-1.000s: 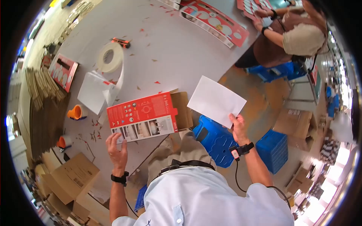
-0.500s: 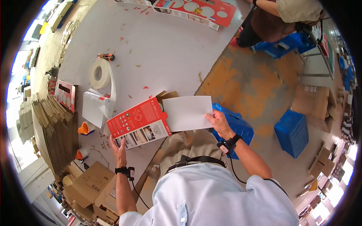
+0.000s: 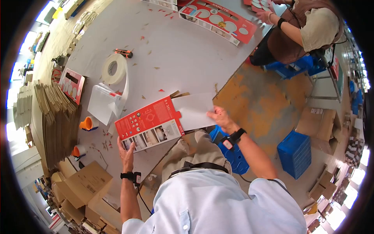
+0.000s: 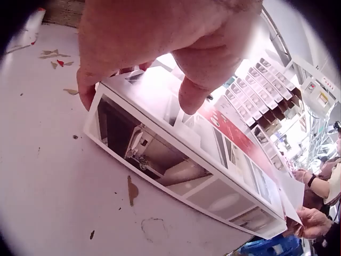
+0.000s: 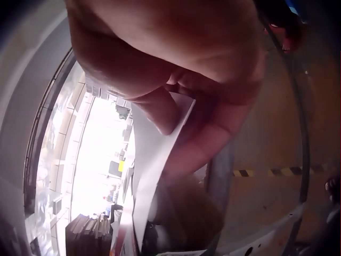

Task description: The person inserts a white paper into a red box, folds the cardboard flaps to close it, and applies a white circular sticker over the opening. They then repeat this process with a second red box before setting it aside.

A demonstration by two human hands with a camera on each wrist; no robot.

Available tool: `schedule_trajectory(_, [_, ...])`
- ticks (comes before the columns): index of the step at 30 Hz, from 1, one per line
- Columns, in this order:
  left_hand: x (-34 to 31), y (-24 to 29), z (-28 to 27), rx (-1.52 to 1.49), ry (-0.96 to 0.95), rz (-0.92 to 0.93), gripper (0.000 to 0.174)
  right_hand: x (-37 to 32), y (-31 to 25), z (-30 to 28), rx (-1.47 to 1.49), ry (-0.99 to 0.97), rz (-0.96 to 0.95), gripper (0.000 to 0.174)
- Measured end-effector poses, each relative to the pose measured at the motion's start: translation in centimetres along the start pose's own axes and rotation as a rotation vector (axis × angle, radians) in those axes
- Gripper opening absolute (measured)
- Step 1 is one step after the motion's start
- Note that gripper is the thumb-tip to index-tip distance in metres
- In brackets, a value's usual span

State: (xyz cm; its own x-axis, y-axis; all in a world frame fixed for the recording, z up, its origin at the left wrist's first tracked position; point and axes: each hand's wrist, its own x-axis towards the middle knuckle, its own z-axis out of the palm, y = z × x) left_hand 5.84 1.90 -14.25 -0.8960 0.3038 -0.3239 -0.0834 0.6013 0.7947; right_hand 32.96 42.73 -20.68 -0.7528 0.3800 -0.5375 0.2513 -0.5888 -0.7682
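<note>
A red and white printed carton (image 3: 152, 115) lies on the table, its open end toward the right. My left hand (image 3: 126, 154) grips the closed end; in the left wrist view its thumb (image 4: 193, 97) lies on the top face and fingers go round the far corner. My right hand (image 3: 223, 119) pinches a white sheet (image 3: 193, 109) by its outer edge, thumb on one face and fingers behind, as the right wrist view shows. The sheet's other end meets the carton's open end, overlapping the brown flaps (image 3: 181, 94) there.
Beyond the carton are a tape roll (image 3: 114, 68), a box cutter (image 3: 124, 53) and a clear plastic packet (image 3: 102, 103). Two orange-mouthed cups (image 3: 88, 123) stand left, near stacked cardboard (image 3: 56, 124). Another person (image 3: 302, 35) works at the far right. Blue crates (image 3: 295, 154) stand on the floor.
My right hand has brought the white sheet leftward and down from beside the carton to its open end. The left hand, earlier loosely at the carton's corner, now grips that end.
</note>
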Motion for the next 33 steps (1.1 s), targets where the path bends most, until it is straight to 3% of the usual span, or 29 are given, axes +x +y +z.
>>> schedule_trajectory(4, [-0.3, -0.1, 0.1, -0.074, -0.008, -0.003, 0.09, 1.0, -0.1, -1.5, -0.01, -0.037, 0.071, 0.028])
schedule_trajectory(11, [0.2, -1.4, 0.0, -0.066, 0.013, 0.02, 0.091, 2.3, -0.3, 1.9, -0.125, 0.056, -0.007, 0.028])
schedule_trajectory(14, [-0.3, -0.3, -0.1, -0.13, -0.013, -0.03, 0.091, 2.8, -0.8, -0.8, -0.026, -0.006, -0.079, 0.028])
schedule_trajectory(17, [0.1, -0.5, -0.1, -0.106, -0.002, -0.004, 0.091, 2.8, -1.3, 0.0, -0.128, -0.008, -0.022, 0.028])
schedule_trajectory(18, [-0.1, 0.0, -0.1, -0.109, -0.005, -0.007, 0.091, 3.4, 0.1, 0.9, -0.138, -0.057, -0.081, 0.028])
schedule_trajectory(20, [-0.1, 0.2, 0.0, -0.092, -0.001, -0.012, 0.09, 4.3, 2.5, 3.3, -0.116, -0.084, -0.016, 0.029])
schedule_trajectory(29, [0.1, -0.4, 0.2, -0.092, 0.049, -0.006, 0.09, 5.1, 3.2, 7.6, -0.182, -0.12, 0.064, 0.028])
schedule_trajectory(33, [-0.5, 1.0, 0.5, -0.196, 0.033, -0.065, 0.091, 5.2, 1.7, 5.6, -0.137, -0.203, 0.18, 0.035])
